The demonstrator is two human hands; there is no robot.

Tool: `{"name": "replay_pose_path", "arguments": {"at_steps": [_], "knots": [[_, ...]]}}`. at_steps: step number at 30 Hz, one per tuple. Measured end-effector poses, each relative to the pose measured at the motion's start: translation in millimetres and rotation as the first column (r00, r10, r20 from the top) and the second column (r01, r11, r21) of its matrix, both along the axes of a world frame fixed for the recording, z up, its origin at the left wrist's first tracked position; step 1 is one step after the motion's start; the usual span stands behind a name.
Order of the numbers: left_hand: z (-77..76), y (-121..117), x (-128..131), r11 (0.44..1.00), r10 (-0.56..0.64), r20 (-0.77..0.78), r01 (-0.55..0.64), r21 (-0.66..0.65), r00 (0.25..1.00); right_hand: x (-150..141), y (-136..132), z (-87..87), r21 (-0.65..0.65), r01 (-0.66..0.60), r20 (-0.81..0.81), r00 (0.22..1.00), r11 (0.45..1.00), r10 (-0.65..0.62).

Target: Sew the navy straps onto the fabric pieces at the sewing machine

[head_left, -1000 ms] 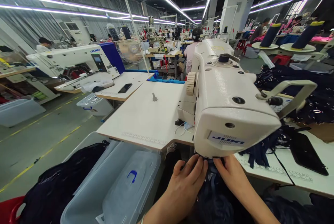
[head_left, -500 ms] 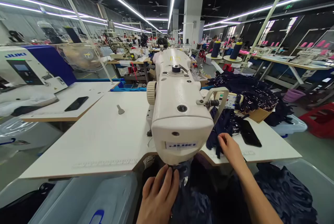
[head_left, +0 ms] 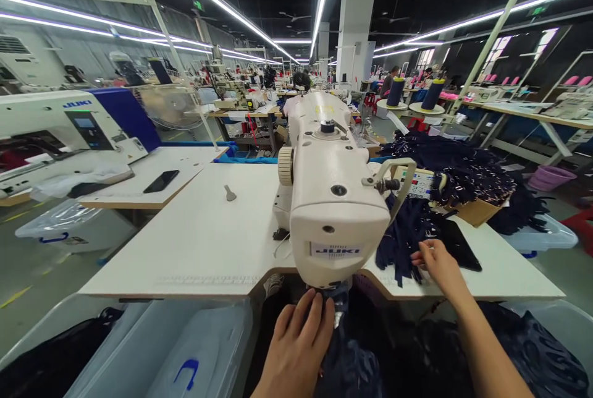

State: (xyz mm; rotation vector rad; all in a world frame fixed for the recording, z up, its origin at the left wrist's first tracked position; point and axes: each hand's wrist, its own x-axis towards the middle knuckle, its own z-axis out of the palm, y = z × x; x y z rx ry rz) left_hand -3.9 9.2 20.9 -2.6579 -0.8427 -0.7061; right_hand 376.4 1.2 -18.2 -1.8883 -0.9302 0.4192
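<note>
My left hand (head_left: 301, 339) is at the front of a white sewing machine (head_left: 340, 219), fingers bent over dark navy fabric (head_left: 352, 364) just under the machine head. That fabric hangs down below the table edge; the left thumb and the needle are hidden. Right of the machine, my right hand (head_left: 438, 265) hovers at the edge of a bunch of navy strips (head_left: 401, 246). Its fingers are curled but a little apart, with nothing plainly between them. A black phone (head_left: 458, 246) lies just behind the right hand.
A bigger heap of navy strips with metal bits (head_left: 463, 163) rises behind on the right. On the white table (head_left: 213, 231) lies a small grey metal piece (head_left: 230, 193). Plastic bins (head_left: 208, 336) stand below the table edge. Another machine (head_left: 88, 120) is at left.
The view has turned a little left, so everything sits further right. My right hand has drawn slightly away from the strips and its fingers have loosened. My left hand keeps its place at the fabric.
</note>
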Motion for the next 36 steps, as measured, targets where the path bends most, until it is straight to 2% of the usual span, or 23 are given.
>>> {"name": "replay_pose_path", "arguments": {"at_steps": [4, 6, 7, 8, 9, 10, 12, 14, 18, 20, 21, 23, 25, 27, 29, 31, 34, 36], "knots": [[3.2, -1, 1, 0.999, -0.019, 0.005, 0.019, 0.039, 1.000, -16, -23, 16.7, 0.130, -0.077, -0.216, 0.971, 0.988, 0.104], [8.8, -2, 1, 0.996, -0.085, -0.003, 0.085, 0.038, 0.996, -42, -34, 24.3, 0.218, -0.097, -0.392, 0.903, 0.971, 0.178], [12.8, -3, 0, 0.992, -0.124, -0.017, 0.124, 0.025, 0.992, -59, -38, 27.1, 0.291, -0.078, -0.590, 0.770, 0.953, 0.243], [17.2, -4, -1, 0.989, -0.151, -0.043, 0.151, -0.003, 0.988, -77, -42, 29.1, 0.327, -0.040, -0.746, 0.602, 0.944, 0.284], [21.7, -6, -3, 0.986, -0.164, -0.083, 0.161, -0.040, 0.983, -96, -45, 30.3, 0.337, -0.015, -0.835, 0.457, 0.941, 0.306], [25.9, -8, -5, 0.985, -0.163, -0.128, 0.154, -0.077, 0.978, -115, -47, 30.7, 0.323, -0.043, -0.887, 0.336, 0.946, 0.318], [32.5, -12, -10, 0.984, -0.154, -0.205, 0.131, -0.122, 0.967, -146, -46, 30.5, 0.293, -0.155, -0.932, 0.175, 0.944, 0.318], [35.6, -17, -14, 0.981, -0.142, -0.255, 0.103, -0.163, 0.956, -166, -42, 31.5, 0.303, -0.240, -0.934, 0.116, 0.922, 0.337], [33.3, -21, -9, 0.958, -0.074, -0.271, -0.007, -0.287, 0.960, -179, -26, 40.3, 0.418, -0.215, -0.878, 0.154, 0.883, 0.453], [29.1, -18, 0, 0.958, -0.026, -0.220, -0.038, -0.283, 0.975, -181, -19, 45.1, 0.427, -0.211, -0.864, 0.193, 0.879, 0.465], [26.7, -15, 6, 0.965, 0.006, -0.180, -0.053, -0.257, 0.984, -183, -16, 46.8, 0.409, -0.221, -0.860, 0.231, 0.885, 0.455], [22.9, -11, 16, 0.980, 0.039, -0.103, -0.058, -0.190, 0.994, -185, -14, 48.9, 0.360, -0.259, -0.817, 0.376, 0.896, 0.437], [22.8, -9, 20, 0.986, -0.009, -0.093, -0.006, -0.166, 0.996, -186, -13, 50.0, 0.328, -0.315, -0.714, 0.535, 0.891, 0.452], [27.1, -9, 18, 0.972, -0.115, -0.126, 0.086, -0.218, 0.985, -185, -13, 50.8, 0.323, -0.366, -0.618, 0.617, 0.873, 0.488], [32.6, -11, 13, 0.949, -0.195, -0.141, 0.150, -0.279, 0.971, -184, -12, 50.3, 0.328, -0.386, -0.594, 0.626, 0.862, 0.506], [35.1, -11, 7, 0.939, -0.212, -0.105, 0.173, -0.298, 0.972, -183, -11, 47.6, 0.333, -0.377, -0.615, 0.607, 0.864, 0.502], [30.3, -8, 0, 0.929, -0.189, 0.022, 0.186, -0.318, 0.982, -181, -9, 38.7, 0.296, -0.370, -0.649, 0.598, 0.881, 0.470], [23.9, -6, -2, 0.920, -0.185, 0.136, 0.220, -0.324, 0.973, -181, -9, 32.3, 0.260, -0.373, -0.619, 0.643, 0.891, 0.450]]}}
